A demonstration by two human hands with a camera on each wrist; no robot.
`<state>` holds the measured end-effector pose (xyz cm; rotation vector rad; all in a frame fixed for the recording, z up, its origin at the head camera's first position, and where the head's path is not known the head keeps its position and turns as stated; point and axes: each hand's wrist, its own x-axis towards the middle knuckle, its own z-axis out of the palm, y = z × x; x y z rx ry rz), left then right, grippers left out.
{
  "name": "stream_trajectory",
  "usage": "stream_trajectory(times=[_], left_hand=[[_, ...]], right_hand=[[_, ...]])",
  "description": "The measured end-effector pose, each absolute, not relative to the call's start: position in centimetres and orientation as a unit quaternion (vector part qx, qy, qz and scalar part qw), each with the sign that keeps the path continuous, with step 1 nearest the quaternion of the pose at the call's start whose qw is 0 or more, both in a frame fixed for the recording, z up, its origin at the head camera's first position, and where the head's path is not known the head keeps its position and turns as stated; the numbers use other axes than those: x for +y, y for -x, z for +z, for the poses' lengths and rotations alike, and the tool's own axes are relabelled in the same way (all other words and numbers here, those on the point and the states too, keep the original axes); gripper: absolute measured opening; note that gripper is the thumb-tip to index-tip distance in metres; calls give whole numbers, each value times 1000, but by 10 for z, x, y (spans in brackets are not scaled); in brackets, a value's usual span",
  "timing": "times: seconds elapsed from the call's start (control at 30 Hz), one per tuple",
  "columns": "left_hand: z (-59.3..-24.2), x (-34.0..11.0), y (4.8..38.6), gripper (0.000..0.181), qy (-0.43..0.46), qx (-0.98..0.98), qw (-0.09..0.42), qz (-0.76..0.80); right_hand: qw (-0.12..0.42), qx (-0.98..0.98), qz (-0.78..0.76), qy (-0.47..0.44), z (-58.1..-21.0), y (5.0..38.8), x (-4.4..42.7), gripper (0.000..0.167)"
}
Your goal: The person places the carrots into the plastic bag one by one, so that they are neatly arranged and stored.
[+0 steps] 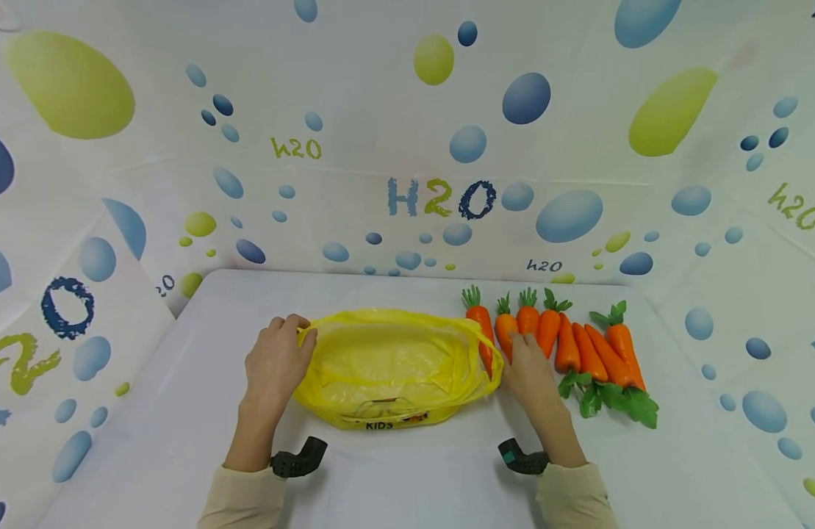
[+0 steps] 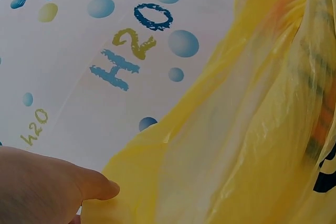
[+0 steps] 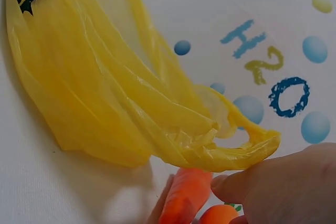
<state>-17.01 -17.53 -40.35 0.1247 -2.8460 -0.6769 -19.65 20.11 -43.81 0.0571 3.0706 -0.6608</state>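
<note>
A yellow plastic bag [image 1: 387, 356] with printing on its front stands on the table, its mouth spread wide. My left hand [image 1: 278, 360] pinches the left edge of the bag; its thumb [image 2: 100, 184] shows against the plastic in the left wrist view. At the other side, my right hand [image 1: 533, 375] is beside the bag's handle [image 3: 247, 153], with its fingertips over a carrot [image 1: 505, 323]. Its fingers are mostly hidden in the right wrist view, so any hold is unclear. Another carrot [image 1: 478, 314] lies partly behind the handle loop.
More orange carrots with green tops lie right of the bag, some with leaves [image 1: 635, 404] toward me. The white table [image 1: 394, 477] ends at a spotted backdrop [image 1: 354, 95]. Dark wrist cameras [image 1: 300, 459] sit on both forearms.
</note>
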Motion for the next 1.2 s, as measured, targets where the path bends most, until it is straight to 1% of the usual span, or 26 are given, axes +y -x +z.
stream_trajectory(times=[0.27, 0.6, 0.83, 0.97, 1.2], left_hand=[[-404, -178, 171, 32, -54, -964, 118, -230], [-402, -183, 170, 32, -65, -962, 113, -239], [-404, -187, 171, 32, -71, -958, 119, -249], [-405, -188, 172, 32, -71, -954, 129, -262], [-409, -189, 175, 29, -75, -944, 161, -277]], right_hand=[[4, 975, -220, -12, -441, 196, 200, 58], [-4, 976, -217, 6, -447, 198, 199, 41], [-6, 976, -216, 13, -452, 199, 196, 38], [-9, 975, -219, 16, -455, 200, 194, 34], [3, 973, -230, 11, -459, 202, 190, 26]])
